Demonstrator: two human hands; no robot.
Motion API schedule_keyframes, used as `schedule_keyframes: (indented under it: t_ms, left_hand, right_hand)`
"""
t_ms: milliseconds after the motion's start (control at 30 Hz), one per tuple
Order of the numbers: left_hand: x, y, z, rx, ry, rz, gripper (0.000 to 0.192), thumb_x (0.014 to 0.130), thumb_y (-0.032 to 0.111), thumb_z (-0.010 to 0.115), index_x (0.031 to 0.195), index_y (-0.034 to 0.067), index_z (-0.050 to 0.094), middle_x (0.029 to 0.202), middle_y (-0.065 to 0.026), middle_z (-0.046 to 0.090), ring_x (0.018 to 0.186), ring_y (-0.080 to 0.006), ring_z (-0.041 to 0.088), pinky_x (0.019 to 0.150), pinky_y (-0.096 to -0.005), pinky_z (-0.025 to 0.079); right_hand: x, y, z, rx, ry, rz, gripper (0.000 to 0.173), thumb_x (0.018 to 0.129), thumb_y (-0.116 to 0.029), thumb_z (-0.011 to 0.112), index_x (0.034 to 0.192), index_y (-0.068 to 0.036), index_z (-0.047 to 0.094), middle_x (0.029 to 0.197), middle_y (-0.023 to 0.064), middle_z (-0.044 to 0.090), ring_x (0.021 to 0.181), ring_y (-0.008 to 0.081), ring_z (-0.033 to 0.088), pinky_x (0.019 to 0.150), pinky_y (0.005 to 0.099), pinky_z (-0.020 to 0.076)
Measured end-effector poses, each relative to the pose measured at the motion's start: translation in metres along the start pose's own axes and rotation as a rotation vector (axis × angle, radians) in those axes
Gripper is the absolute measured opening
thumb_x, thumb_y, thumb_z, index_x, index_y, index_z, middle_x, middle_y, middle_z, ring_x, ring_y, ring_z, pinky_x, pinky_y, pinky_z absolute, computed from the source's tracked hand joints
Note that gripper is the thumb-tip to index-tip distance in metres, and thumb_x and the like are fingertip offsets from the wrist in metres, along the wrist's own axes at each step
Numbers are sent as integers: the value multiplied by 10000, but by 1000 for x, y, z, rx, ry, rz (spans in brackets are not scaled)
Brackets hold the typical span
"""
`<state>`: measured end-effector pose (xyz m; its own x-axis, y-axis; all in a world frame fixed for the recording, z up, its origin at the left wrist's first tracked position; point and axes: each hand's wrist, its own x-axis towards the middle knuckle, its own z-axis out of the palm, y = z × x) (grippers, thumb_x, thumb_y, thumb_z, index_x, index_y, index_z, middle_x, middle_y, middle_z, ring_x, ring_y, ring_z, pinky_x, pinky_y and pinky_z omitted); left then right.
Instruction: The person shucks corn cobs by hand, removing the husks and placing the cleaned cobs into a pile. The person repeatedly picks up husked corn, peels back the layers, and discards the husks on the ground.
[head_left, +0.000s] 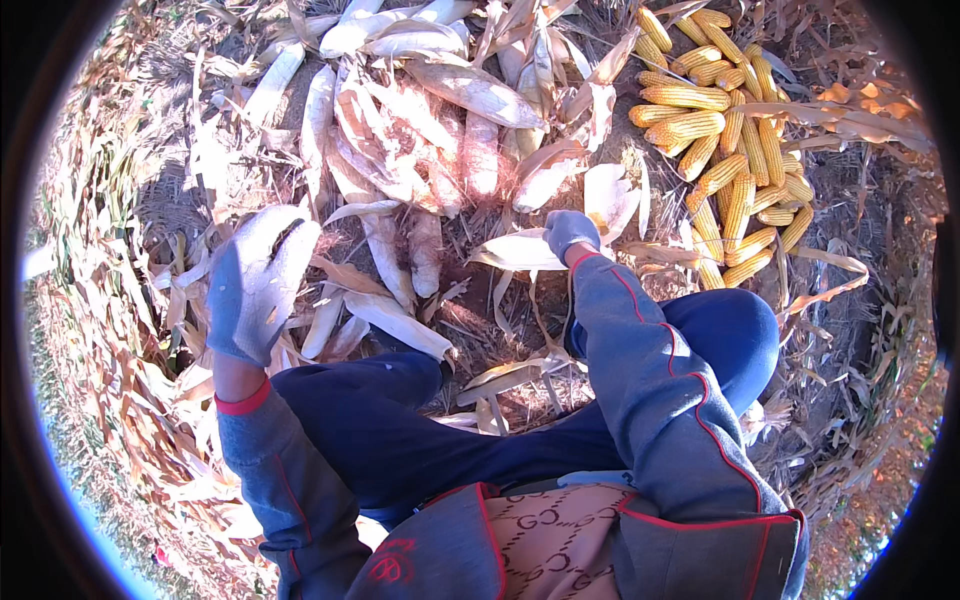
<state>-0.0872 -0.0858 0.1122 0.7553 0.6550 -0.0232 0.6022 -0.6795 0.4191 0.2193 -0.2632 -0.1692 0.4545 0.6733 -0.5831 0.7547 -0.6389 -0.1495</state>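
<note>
My right hand (573, 234), in a grey work glove, is closed around an ear of corn with its husk partly pulled back. Pale husk leaves (516, 250) stick out to the left of the fist, and another husk leaf (611, 196) rises beyond it. A bit of yellow shows beside the fingers; the glove hides most of the ear. Raised at the left, my gloved left hand (261, 281) has bent fingers and a gap by the thumb. Nothing shows in its grasp. Unhusked corn ears (426, 251) lie between my hands.
Husked yellow cobs (739, 202) form a pile at the right. More unhusked ears (480, 94) are heaped ahead. My bent legs (720, 337) frame the near ground, where a loose husk (506, 379) lies. Dry stalks and leaves (127, 352) cover the left side.
</note>
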Motion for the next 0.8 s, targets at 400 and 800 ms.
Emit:
schedule_keyframes:
  t_ms: [400,800]
  left_hand:
    - [25,0,40,-134,-39,-47,247,897,252,572,888,9,609,766,-178,566,689,-369,544,588,-407,417]
    - [38,-6,50,-742,-14,-295,315,890,301,590,940,-4,649,796,-146,641,712,-208,609,651,-324,471]
  right_hand:
    - [-51,-122,-83,680,774,-389,217,785,-151,619,991,-85,598,884,131,643,862,312,629,765,375,475]
    - [-88,-180,-105,1212,371,-489,213,814,-168,650,917,12,605,784,88,651,721,138,597,664,305,481]
